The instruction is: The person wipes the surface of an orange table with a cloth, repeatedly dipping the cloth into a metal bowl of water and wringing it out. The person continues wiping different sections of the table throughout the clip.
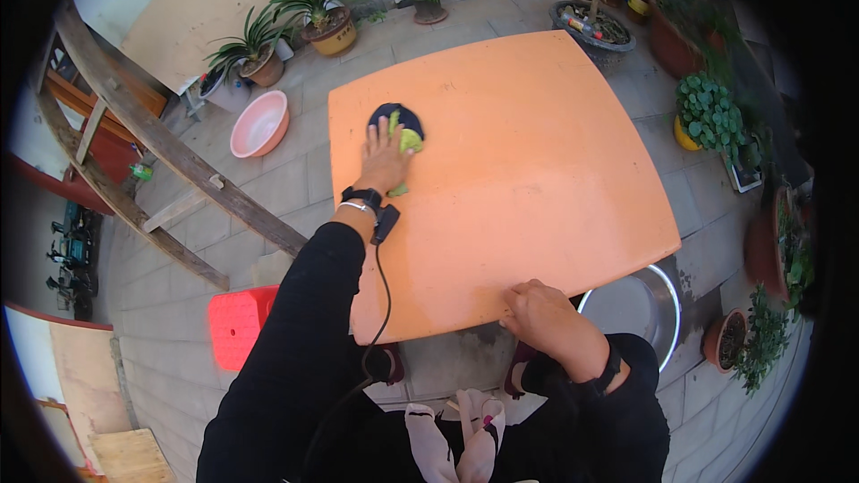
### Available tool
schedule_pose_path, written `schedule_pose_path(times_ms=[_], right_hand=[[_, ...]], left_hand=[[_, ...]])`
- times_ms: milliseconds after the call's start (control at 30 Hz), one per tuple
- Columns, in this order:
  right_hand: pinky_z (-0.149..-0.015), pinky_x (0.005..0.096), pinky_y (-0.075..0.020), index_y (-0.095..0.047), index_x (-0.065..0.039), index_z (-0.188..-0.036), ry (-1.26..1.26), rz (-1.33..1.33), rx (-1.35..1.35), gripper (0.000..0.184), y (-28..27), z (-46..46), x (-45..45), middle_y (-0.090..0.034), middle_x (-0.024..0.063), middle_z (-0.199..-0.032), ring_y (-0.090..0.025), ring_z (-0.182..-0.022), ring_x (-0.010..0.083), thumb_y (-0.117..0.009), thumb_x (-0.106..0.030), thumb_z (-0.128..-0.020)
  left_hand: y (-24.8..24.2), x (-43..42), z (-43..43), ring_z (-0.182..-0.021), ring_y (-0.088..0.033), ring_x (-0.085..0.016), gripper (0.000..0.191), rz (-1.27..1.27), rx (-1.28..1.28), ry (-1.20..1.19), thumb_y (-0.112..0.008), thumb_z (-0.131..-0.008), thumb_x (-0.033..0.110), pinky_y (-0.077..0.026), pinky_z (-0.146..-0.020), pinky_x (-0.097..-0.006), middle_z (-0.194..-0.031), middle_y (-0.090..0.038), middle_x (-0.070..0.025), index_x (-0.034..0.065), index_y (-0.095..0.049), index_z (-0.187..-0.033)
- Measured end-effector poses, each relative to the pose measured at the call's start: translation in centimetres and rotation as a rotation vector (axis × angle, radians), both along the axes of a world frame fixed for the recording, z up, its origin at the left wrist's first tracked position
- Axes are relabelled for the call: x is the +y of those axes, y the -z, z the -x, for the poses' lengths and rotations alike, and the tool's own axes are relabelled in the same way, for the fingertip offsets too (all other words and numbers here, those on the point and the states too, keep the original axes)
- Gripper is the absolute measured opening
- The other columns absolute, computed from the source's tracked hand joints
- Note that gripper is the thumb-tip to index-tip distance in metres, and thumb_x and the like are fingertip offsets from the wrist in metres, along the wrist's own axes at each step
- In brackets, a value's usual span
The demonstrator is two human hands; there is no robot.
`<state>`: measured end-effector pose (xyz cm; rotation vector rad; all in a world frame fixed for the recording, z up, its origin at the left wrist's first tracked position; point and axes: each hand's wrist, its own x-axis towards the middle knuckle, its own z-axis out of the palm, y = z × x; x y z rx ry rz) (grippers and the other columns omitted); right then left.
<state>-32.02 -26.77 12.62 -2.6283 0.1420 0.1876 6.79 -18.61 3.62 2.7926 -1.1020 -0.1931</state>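
An orange tabletop [496, 168] with small dark marks lies in front of me. At its left part, my left hand [386, 157] presses down on a yellow-green cloth [411, 140], with some of the cloth showing between and beside the fingers. Under the fingertips and the cloth is a dark round object [406, 118], partly covered; its kind is unclear. My right hand [537, 312] is curled over the near edge of the tabletop, its fingertips partly hidden. A black cable runs from a small device at my left wrist.
A red plastic stool [235, 325] and a wooden ladder [174, 151] are on the left, with a pink basin [260, 124] beyond. A metal basin [624, 308] sits below the right near edge. Potted plants [329, 30] stand along the far and right sides.
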Motion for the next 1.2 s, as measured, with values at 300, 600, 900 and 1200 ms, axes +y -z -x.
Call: schedule_pose_path(times_ms=[300,600,900,1200], right_hand=[[-0.084,0.0448,-0.0518,-0.065,0.0,-0.096,-0.04,-0.021,0.04,0.027,-0.3,1.9,0.5,-0.068,0.0193,-0.092,-0.064,-0.095,0.0375,-0.072,-0.021,-0.081],[-0.078,0.0438,-0.0532,-0.068,0.0,-0.093,-0.035,-0.046,0.047,0.026,-1.7,2.1,0.1,-0.069,0.0199,-0.087,-0.066,-0.088,0.0373,-0.073,-0.022,-0.08],[-0.078,0.0427,-0.0527,-0.072,0.002,-0.097,0.128,-0.153,-0.334,0.021,-3.6,3.0,-3.2,-0.07,0.0215,-0.089,-0.067,-0.084,0.0382,-0.07,-0.013,-0.082],[-0.075,0.0403,-0.0536,-0.071,0.006,-0.1,0.263,-0.101,-0.28,0.027,-4.5,4.7,-3.6,-0.071,0.0233,-0.087,-0.069,-0.082,0.0381,-0.07,-0.015,-0.083]], left_hand=[[2.3,6.3,5.5,-0.146,-0.002,-0.053,0.074,-0.001,-0.012,-0.307,-0.043,-0.098,0.049,-0.013,-0.117,-0.0594,-0.163,0.0,-0.0232,0.0148,-0.017,-0.157],[-0.4,-14.0,22.4,-0.149,0.005,-0.048,0.067,0.099,0.126,0.355,-0.043,-0.1,0.045,-0.005,-0.119,-0.058,-0.163,0.002,-0.0228,0.0141,-0.023,-0.157],[-0.5,-10.0,25.6,-0.149,-0.008,-0.044,0.064,0.201,0.068,0.576,-0.055,-0.097,0.034,-0.01,-0.12,-0.0547,-0.162,-0.01,-0.0226,0.0058,-0.034,-0.151],[-1.0,12.4,15.7,-0.151,-0.001,-0.04,0.065,0.05,0.0,-0.08,-0.052,-0.099,0.03,-0.008,-0.121,-0.0509,-0.164,-0.002,-0.0194,0.0084,-0.026,-0.154]])
